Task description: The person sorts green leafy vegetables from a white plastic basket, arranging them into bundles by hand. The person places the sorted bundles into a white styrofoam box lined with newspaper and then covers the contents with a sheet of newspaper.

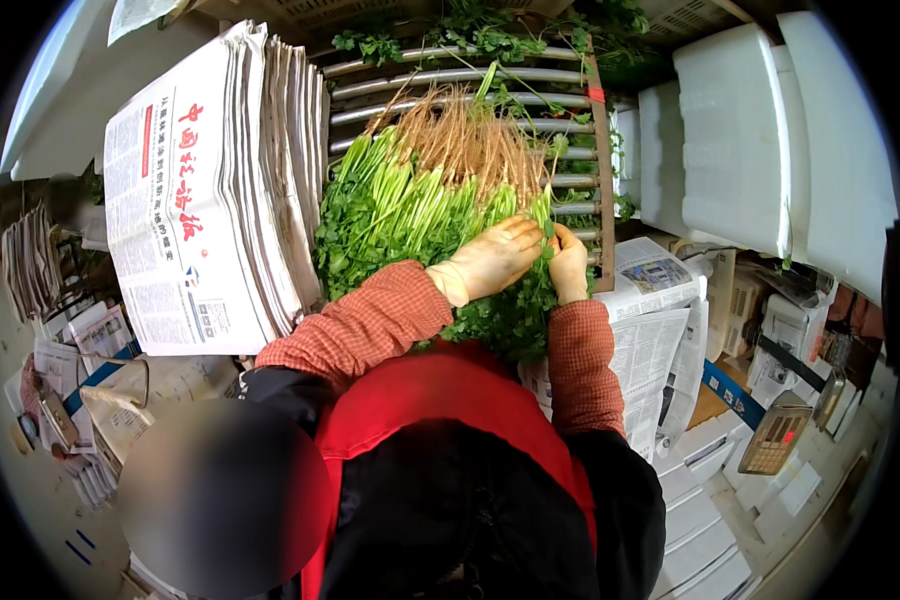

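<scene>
A broad pile of cilantro, with pale green stems and brown roots at the far side, lies on a rack of metal bars. My left hand, in a pale glove, rests over the leaves and stems at the pile's right part, its fingers pointing right. Close beside it, my right hand, also gloved, is at the right edge of the pile with its fingertips among the stems. Whether either hand grips any stems cannot be made out. Loose green sprigs lie on the bars beyond the roots.
A tall stack of folded newspapers stands against the pile's left side. The rack's brown side bar runs along the right. White foam boxes stand at the upper right. Newspapers and a scale with a lit display are at the lower right.
</scene>
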The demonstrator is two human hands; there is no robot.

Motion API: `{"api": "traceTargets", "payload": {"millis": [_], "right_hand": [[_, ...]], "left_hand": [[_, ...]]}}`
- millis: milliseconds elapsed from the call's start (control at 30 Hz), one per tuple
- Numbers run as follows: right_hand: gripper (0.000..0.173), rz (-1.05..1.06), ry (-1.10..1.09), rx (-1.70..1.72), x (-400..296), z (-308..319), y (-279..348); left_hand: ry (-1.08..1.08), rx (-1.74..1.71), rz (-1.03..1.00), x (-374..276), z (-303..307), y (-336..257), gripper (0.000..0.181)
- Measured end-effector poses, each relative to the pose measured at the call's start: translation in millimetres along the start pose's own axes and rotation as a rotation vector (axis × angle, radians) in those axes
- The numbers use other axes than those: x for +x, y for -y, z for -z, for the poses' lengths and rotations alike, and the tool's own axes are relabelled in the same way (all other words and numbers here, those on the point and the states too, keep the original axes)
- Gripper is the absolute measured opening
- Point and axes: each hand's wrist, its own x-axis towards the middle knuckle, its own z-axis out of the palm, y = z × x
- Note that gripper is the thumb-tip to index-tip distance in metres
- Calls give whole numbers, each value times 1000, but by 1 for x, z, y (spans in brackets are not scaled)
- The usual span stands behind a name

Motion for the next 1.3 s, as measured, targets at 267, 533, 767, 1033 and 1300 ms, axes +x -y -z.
{"api": "traceTargets", "payload": {"millis": [267, 533, 767, 1033, 1300], "right_hand": [[27, 112, 56, -532, 21, 60, 81], [23, 278, 280, -444, 51, -12, 152], [35, 187, 274, -545, 69, -22, 163], [26, 429, 196, -573, 86, -28, 154], [34, 167, 93, -196, 82, -9, 142]], "left_hand": [[-58, 0, 55, -10, 40, -32, 31], [-249, 78, 252, -35, 53, -10, 31], [-334, 96, 400, -59, 57, 13, 32], [-184, 48, 469, -63, 61, 4, 58], [-80, 207, 463, -59, 48, -4, 69]]}}
